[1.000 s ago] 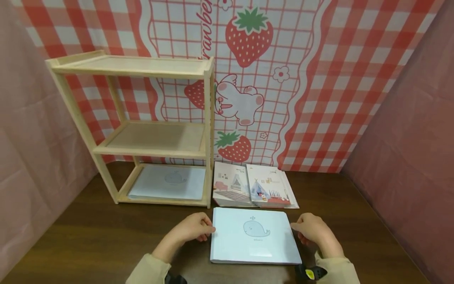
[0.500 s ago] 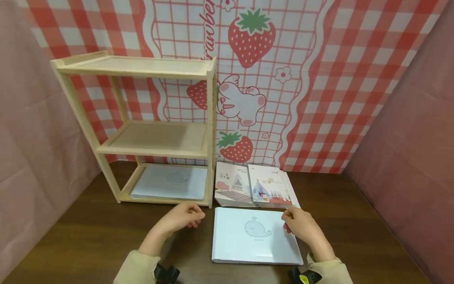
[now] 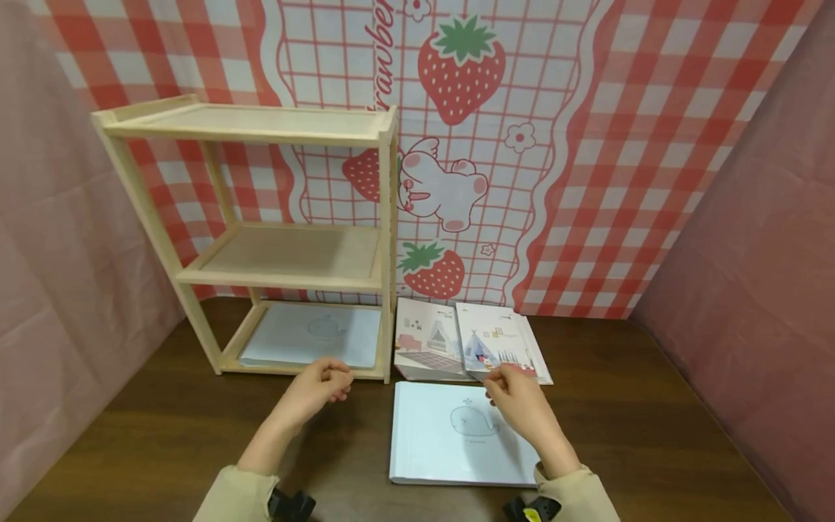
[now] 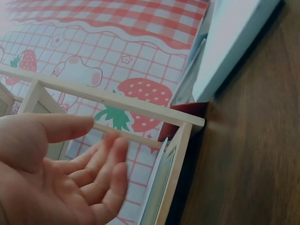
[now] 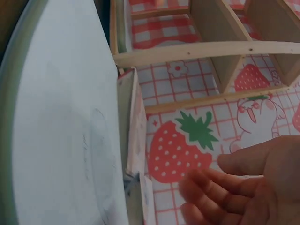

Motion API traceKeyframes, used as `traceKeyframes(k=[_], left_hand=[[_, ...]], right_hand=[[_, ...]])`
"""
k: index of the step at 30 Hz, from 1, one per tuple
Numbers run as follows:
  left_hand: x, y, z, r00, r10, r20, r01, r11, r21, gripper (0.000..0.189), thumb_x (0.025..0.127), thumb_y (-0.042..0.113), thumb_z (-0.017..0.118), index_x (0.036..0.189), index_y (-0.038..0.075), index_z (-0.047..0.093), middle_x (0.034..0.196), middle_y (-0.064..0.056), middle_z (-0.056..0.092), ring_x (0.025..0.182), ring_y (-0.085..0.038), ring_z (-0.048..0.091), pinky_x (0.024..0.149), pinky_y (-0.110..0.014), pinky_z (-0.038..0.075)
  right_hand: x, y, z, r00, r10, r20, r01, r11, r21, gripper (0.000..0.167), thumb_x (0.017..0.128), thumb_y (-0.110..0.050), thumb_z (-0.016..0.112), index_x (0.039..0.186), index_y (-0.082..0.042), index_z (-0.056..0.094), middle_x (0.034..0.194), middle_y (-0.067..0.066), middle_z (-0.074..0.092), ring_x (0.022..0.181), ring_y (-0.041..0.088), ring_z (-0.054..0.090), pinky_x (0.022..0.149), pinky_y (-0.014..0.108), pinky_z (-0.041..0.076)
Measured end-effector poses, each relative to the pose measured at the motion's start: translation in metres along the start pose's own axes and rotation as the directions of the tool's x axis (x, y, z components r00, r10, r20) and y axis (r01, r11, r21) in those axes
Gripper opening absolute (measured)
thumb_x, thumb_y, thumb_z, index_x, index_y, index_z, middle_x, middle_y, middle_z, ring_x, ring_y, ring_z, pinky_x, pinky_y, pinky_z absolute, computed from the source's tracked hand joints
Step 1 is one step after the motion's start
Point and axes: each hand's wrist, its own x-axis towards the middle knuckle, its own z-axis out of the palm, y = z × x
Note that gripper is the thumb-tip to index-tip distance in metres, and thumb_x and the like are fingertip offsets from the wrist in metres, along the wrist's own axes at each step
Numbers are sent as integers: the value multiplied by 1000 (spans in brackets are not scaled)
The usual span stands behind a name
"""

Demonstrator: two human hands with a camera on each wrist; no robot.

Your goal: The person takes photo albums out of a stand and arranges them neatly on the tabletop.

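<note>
A white hardcover album point(image 3: 430, 453) with a whale drawing lies flat on the dark wooden table. My right hand point(image 3: 522, 409) hovers over its upper right part, fingers loosely curled around nothing. The right wrist view shows that hand point(image 5: 248, 187) with its palm half turned up and the album point(image 5: 61, 117) at the left. My left hand point(image 3: 316, 388), also loosely curled and holding nothing, is just in front of the wooden shelf rack point(image 3: 280, 278). On the rack's bottom shelf lies a similar white whale album point(image 3: 280, 337). The left wrist view has the relaxed left hand point(image 4: 70, 173) beside the rack.
Right of the rack, two illustrated books point(image 3: 424, 337) lie side by side against the strawberry-print backdrop point(image 3: 580, 167). The rack has two more shelves above the bottom one. Pink cloth walls point(image 3: 737, 261) bound both sides of the table point(image 3: 607, 370).
Both hands have left the edges of the front album and moved leftward. The left hand is now before the rack, the right hand over the album, which has stayed in place.
</note>
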Motion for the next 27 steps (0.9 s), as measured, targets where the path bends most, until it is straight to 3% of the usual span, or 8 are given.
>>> traceKeyframes(k=[6,11,14,19,27], left_hand=[[1,1,-3,994,17,-108,-20,999,-33,30,88,10,55,113,-5,50,86,-13,61,74,-19,59,70,-31,47],[4,1,-7,983,10,-182,-13,1000,-13,28,87,9,56,111,-4,53,82,-10,60,73,-16,57,68,-26,45],[5,1,-10,973,10,-231,-5,1000,21,28,87,10,55,111,-3,54,88,-12,60,79,-18,56,71,-26,44],[6,0,-17,952,15,-305,6,998,68,30,89,13,53,114,-2,54,105,-17,57,96,-25,53,77,-32,44],[8,-2,-28,921,-16,-389,40,998,53,34,88,12,53,119,-1,52,116,-19,55,103,-28,52,76,-29,40]], right_hand=[[4,-9,17,996,-40,-75,45,997,63,11,87,-12,57,91,-4,62,73,1,63,66,8,56,60,24,44],[9,-18,29,985,-69,-159,92,986,140,10,88,-10,56,91,-5,64,74,4,65,66,10,58,59,22,44],[11,-24,36,977,-72,-199,113,973,204,11,88,-10,56,91,-6,65,76,5,66,68,14,60,59,23,44],[12,-36,50,984,-79,-161,118,962,248,15,90,-15,55,98,-8,66,85,3,68,77,15,62,66,27,47],[16,-48,73,982,-156,-107,180,947,265,19,90,-8,53,103,-5,66,99,8,68,90,21,62,76,32,50]])
